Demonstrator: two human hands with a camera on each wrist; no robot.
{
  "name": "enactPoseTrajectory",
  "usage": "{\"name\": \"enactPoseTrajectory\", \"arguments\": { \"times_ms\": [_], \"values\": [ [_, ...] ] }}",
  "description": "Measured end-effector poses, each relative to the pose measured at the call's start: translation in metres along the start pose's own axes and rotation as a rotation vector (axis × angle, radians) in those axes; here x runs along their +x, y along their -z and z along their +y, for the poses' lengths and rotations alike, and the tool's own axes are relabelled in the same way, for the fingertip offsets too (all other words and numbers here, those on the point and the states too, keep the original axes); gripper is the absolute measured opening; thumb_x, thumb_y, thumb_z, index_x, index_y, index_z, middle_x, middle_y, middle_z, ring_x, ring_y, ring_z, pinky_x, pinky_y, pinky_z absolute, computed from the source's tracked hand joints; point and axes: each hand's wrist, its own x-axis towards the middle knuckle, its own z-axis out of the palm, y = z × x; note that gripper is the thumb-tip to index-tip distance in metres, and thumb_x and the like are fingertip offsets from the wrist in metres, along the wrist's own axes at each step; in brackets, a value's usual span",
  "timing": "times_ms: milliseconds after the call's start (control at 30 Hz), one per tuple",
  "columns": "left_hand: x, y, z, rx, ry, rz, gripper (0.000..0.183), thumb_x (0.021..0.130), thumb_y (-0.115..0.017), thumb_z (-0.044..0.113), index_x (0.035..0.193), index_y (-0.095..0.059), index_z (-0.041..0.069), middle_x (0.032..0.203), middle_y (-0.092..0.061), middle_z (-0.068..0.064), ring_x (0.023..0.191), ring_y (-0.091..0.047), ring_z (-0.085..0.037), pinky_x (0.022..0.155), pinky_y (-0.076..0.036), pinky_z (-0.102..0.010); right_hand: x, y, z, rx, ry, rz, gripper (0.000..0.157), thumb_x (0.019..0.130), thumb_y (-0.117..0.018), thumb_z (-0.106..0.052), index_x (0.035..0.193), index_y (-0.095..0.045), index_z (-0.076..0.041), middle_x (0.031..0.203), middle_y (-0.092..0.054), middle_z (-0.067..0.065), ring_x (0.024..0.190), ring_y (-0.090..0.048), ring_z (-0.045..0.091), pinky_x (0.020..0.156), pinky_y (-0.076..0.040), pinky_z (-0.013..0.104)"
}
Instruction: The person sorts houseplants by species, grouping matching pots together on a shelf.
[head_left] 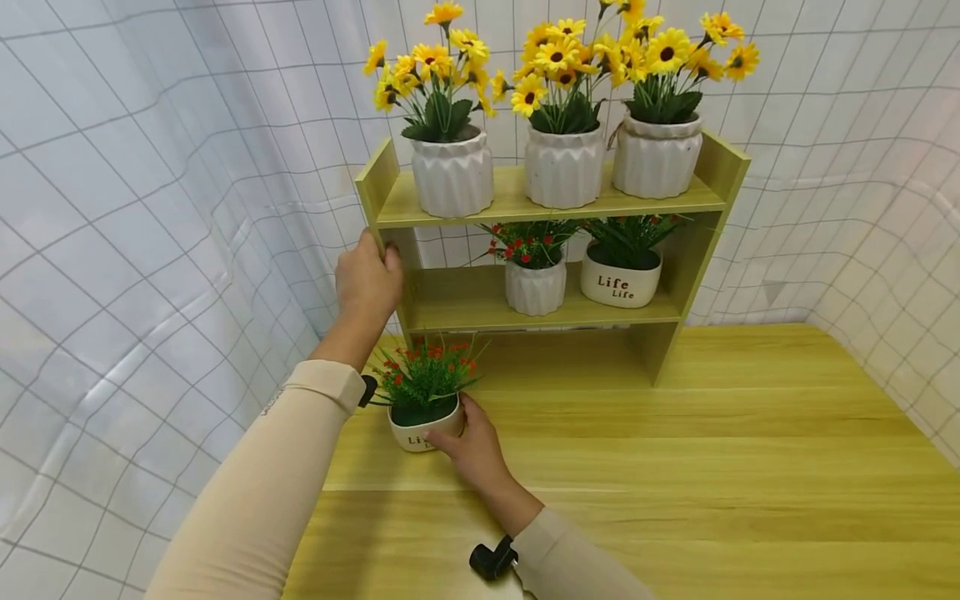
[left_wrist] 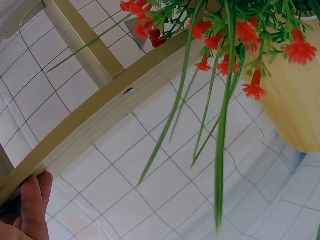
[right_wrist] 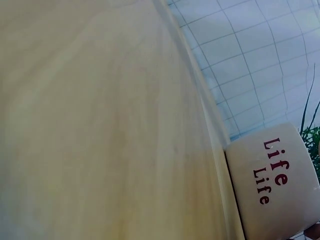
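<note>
My left hand (head_left: 369, 279) grips the left side panel of a small wooden shelf (head_left: 378, 187). In the left wrist view its fingers (left_wrist: 34, 202) lie against the panel's edge. Lower down, at the shelf's front left foot, my right hand (head_left: 476, 446) holds the right side of a cream oval pot (head_left: 403, 433), thumb across the front. The pot carries "Life" lettering and a green plant with red flowers (head_left: 423, 375), below my left wrist. The right wrist view shows the pot (right_wrist: 277, 185) at the table's edge; the hand there is mostly hidden.
Three white fluted pots (head_left: 453, 179) of yellow flowers line the shelf's top board. The middle board holds a white pot (head_left: 536, 287) with red flowers and another cream "Life" pot (head_left: 621, 283). A wooden table (head_left: 750, 467) lies beneath, with gridded curtain (head_left: 112, 208) around it.
</note>
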Motion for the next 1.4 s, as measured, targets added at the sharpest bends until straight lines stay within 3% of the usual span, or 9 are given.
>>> {"name": "enactPoseTrajectory", "arguments": {
  "times_ms": [433,633,800,1167,1400],
  "values": [
    [0.000,0.001,-0.001,0.001,-0.006,0.013,0.027,0.103,-0.048,0.023,0.106,-0.056,-0.002,0.096,-0.066,-0.030,0.093,-0.065,-0.047,0.073,-0.051,-0.055,0.012,-0.012,0.001,-0.046,-0.003,0.069,0.080,0.080,-0.083,-0.021,0.145,-0.042,0.002,0.136,-0.055,0.017,0.122,-0.054,0.033,0.097,-0.045,0.049],
    [0.000,0.000,-0.001,0.009,0.007,-0.001,0.027,0.103,-0.047,0.024,0.107,-0.055,-0.001,0.096,-0.066,-0.029,0.094,-0.065,-0.047,0.074,-0.051,-0.055,0.014,-0.010,0.006,-0.071,-0.032,0.104,0.079,0.079,-0.085,-0.028,0.143,-0.047,0.000,0.133,-0.058,0.016,0.118,-0.057,0.030,0.094,-0.048,0.046],
    [0.000,0.001,0.000,0.012,-0.002,-0.002,0.027,0.103,-0.047,0.024,0.105,-0.055,-0.001,0.095,-0.066,-0.029,0.092,-0.064,-0.047,0.073,-0.051,-0.054,0.012,-0.002,0.006,-0.048,-0.055,0.134,0.079,0.078,-0.086,-0.031,0.142,-0.049,-0.003,0.133,-0.058,0.014,0.116,-0.058,0.031,0.092,-0.049,0.047],
    [0.002,0.000,-0.001,0.022,-0.011,-0.005,0.028,0.103,-0.045,0.024,0.108,-0.055,-0.001,0.098,-0.066,-0.030,0.096,-0.063,-0.050,0.075,-0.050,-0.056,-0.002,0.025,0.004,0.022,-0.059,0.086,0.073,0.079,-0.085,-0.033,0.140,-0.052,-0.011,0.128,-0.061,0.011,0.114,-0.061,0.028,0.088,-0.053,0.046],
    [0.001,0.001,0.000,0.020,-0.009,-0.008,0.028,0.103,-0.045,0.024,0.109,-0.055,-0.002,0.099,-0.066,-0.029,0.096,-0.063,-0.049,0.076,-0.050,-0.056,-0.004,0.039,0.005,0.005,-0.066,0.069,0.074,0.079,-0.085,-0.030,0.139,-0.050,-0.007,0.126,-0.062,0.012,0.111,-0.061,0.029,0.086,-0.053,0.045]
  ]
}}
